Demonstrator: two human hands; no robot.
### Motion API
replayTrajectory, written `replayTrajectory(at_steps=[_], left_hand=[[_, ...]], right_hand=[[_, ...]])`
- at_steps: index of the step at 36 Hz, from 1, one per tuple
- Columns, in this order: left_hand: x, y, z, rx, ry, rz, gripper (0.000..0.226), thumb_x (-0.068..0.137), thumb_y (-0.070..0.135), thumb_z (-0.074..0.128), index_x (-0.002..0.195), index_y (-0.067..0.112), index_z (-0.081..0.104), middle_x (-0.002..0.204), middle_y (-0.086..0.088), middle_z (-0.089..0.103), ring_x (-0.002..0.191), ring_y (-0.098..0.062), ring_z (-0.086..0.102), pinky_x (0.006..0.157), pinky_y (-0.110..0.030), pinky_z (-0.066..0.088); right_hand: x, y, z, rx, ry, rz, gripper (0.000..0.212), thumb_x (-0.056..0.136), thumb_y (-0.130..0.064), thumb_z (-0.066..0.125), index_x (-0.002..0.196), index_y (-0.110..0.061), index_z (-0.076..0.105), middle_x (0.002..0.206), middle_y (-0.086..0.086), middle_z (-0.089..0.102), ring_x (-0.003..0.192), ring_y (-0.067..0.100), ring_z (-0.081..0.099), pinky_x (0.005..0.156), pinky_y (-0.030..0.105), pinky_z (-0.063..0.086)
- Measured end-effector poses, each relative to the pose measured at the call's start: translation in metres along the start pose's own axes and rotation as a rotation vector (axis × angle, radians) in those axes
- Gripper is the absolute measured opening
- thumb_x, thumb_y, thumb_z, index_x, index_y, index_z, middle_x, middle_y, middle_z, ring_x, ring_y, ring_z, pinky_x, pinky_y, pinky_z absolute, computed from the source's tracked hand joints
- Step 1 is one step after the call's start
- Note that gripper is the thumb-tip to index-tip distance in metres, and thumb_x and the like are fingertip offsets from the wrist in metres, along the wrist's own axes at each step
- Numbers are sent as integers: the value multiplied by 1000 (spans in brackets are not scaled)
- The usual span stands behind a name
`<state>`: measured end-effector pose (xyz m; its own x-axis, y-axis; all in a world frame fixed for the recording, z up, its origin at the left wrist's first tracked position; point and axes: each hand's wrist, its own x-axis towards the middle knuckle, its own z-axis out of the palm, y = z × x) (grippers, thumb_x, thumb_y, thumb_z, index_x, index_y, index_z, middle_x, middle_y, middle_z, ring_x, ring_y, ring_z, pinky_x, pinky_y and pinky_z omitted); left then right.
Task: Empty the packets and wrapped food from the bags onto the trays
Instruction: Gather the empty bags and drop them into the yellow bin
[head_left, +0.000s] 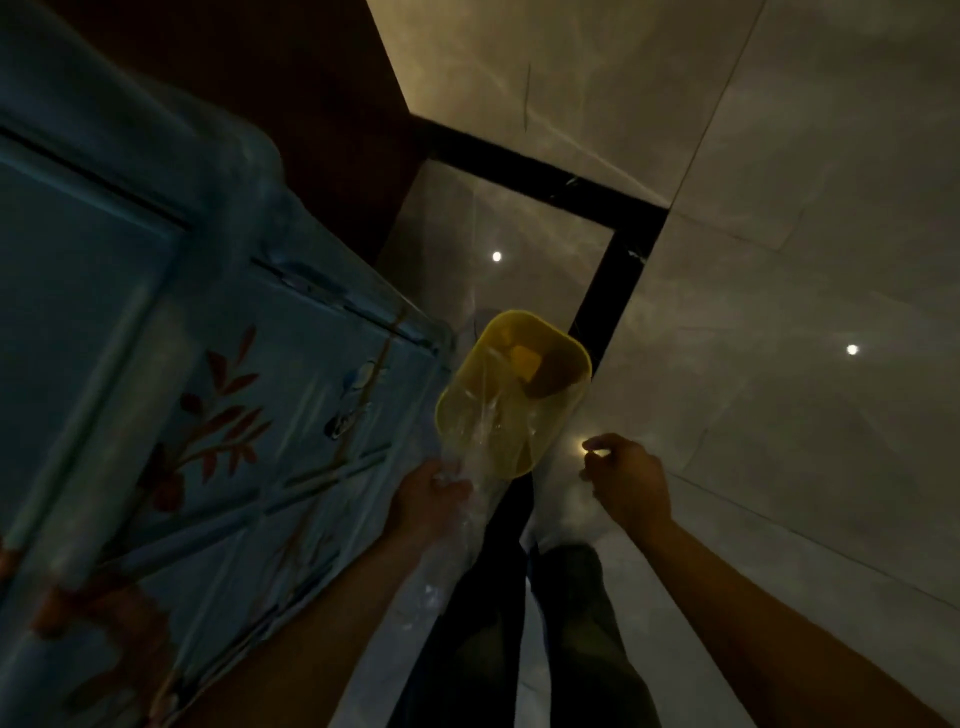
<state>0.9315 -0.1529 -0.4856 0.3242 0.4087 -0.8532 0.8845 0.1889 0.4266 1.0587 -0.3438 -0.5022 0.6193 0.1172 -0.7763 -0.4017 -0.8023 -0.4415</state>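
A yellow plastic tray (457, 410) hangs over the floor in the middle of the dim view, wrapped in a clear plastic bag (483, 415). Inside the tray lie a yellow packet (523, 361) and a brown item (558, 371) at its far end. My left hand (428, 499) is shut on the bunched neck of the clear bag just below the tray. My right hand (626, 478) hovers to the right of the tray, apart from it, fingers loosely curled and holding nothing.
A blue cabinet with painted red flowers (208, 389) fills the left side, close to the left hand. Glossy grey floor tiles (779, 260) with black strips (602, 291) spread to the right. My legs in dark trousers (561, 613) stand below.
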Motion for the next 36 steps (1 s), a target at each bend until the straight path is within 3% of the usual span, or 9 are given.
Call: replayTrajectory(at_steps=[4,11,15,20,23,27,30,33,36], left_hand=[[40,-6,8,104,-5,8,20,89,8,67,88,27,59,72,3,61,52,-10,55,40,-17,45],[93,-9,27,191,-53,-3,13,89,13,67,94,23,61,106,-20,69,89,-40,67,66,-34,45],[122,-2,41,284,-86,21,38,89,18,67,125,8,61,112,-19,68,99,-41,66,81,-46,55],[158,13,60,348,-140,79,29,93,15,61,118,2,65,120,-21,66,108,-36,62,81,-34,50],[178,21,70,323,-133,32,35,100,21,53,126,-1,61,130,-24,60,118,-39,57,99,-44,47],[196,28,73,395,-133,1,41,101,29,50,126,-2,61,131,-25,59,119,-40,56,103,-48,45],[204,33,74,402,-161,-34,45,103,32,45,133,1,55,137,-25,55,123,-41,53,105,-52,42],[208,36,72,391,-176,-59,45,102,35,45,135,6,54,132,-20,59,115,-38,58,97,-45,48],[210,36,65,266,-167,-103,40,99,39,48,129,13,57,118,-14,62,84,-25,57,72,-32,47]], right_hand=[[38,7,23,-78,17,29,25,93,-16,53,112,-14,69,106,13,74,97,30,69,87,46,55],[85,3,58,-100,-30,84,20,85,-17,60,101,-12,71,94,14,75,88,32,71,82,46,58],[114,-5,71,-68,-62,114,24,84,-19,58,96,-3,72,95,20,74,90,38,71,82,49,58],[149,-13,82,-152,-80,72,22,92,-18,56,89,0,69,95,21,74,76,32,68,71,41,58],[168,-13,87,-209,-102,75,21,91,-14,61,101,2,70,101,22,72,78,31,66,65,34,51],[180,-14,92,-183,-131,86,28,93,-21,62,108,2,68,106,22,70,96,37,68,81,41,56],[185,-12,95,-198,-153,97,24,95,-20,58,103,0,68,92,15,69,78,29,64,64,29,47],[187,-10,96,-92,-188,169,18,95,-11,54,93,1,67,71,11,66,48,18,59,36,18,43],[185,-10,94,12,-215,203,20,96,-11,50,92,2,64,78,18,66,45,22,57,41,24,48]])
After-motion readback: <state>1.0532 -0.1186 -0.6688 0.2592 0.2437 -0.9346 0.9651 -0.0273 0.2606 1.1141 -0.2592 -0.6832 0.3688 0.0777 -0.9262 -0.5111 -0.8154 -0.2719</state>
